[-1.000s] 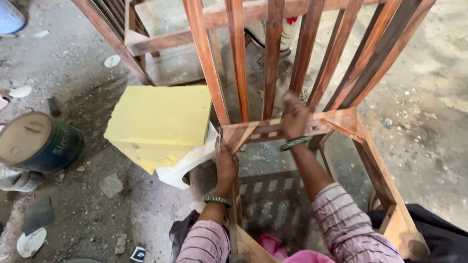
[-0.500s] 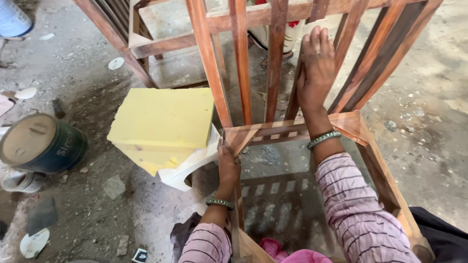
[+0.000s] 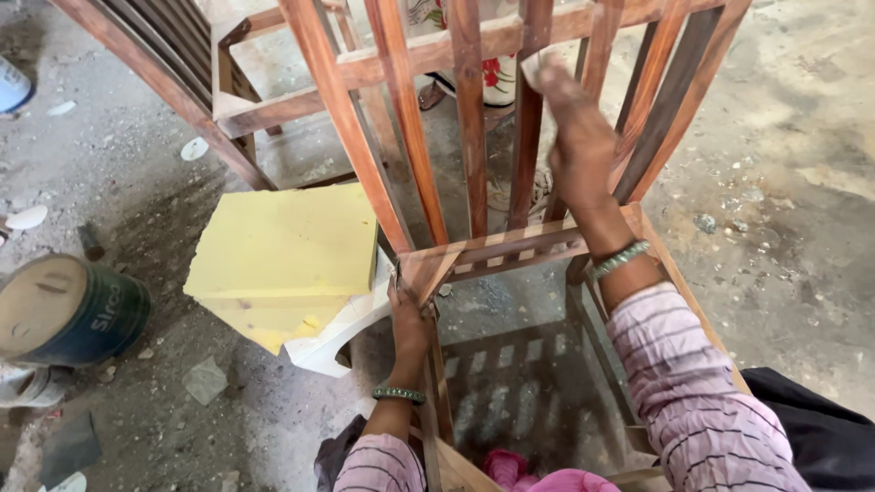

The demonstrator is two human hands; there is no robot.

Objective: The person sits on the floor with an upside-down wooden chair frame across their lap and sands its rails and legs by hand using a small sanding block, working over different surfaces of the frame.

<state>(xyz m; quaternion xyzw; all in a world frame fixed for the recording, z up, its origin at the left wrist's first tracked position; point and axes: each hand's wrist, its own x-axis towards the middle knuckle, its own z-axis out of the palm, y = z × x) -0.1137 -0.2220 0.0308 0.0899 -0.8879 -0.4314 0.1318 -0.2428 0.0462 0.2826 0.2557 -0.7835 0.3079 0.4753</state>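
Note:
A reddish-brown wooden chair frame (image 3: 474,246) with upright slats stands in front of me. My left hand (image 3: 407,319) grips the near left corner of the frame where a leg meets the rail. My right hand (image 3: 570,137) is raised and blurred, reaching between the slats up by the top rail (image 3: 437,50), with what looks like a small pale piece at the fingertips. Both wrists carry green bangles, and both sleeves are striped pink.
Yellow foam slabs (image 3: 278,255) lie on a white object to the left. A dark green tin (image 3: 68,310) sits at the far left. A second wooden frame (image 3: 182,82) stands behind. Debris litters the concrete floor; dark cloth (image 3: 811,428) is at lower right.
My right hand rose from the frame's lower cross rail up along the slats to the top rail. My left hand kept its grip on the corner.

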